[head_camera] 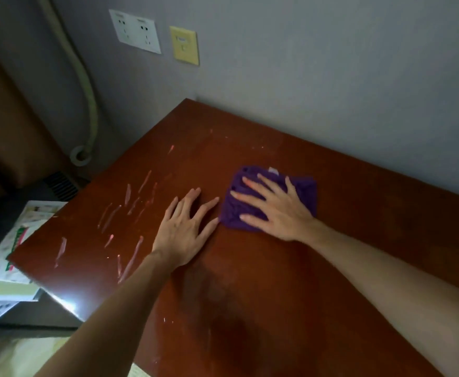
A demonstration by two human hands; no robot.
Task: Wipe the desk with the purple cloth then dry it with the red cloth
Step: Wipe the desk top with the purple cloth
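The purple cloth (303, 190) lies folded on the reddish-brown desk (250, 268), toward its far middle. My right hand (273, 206) presses flat on top of the cloth with fingers spread, covering most of it. My left hand (184, 227) rests flat on the bare desk just left of the cloth, fingers apart and holding nothing. Pale pink streaks (130, 208) mark the left part of the desk. No red cloth is in view.
The desk's far edge meets a grey wall with white sockets (135, 31) and a yellow plate (184, 45). A pale hose (86, 104) hangs down at the left. Printed boxes and papers (13, 248) sit below the desk's left edge.
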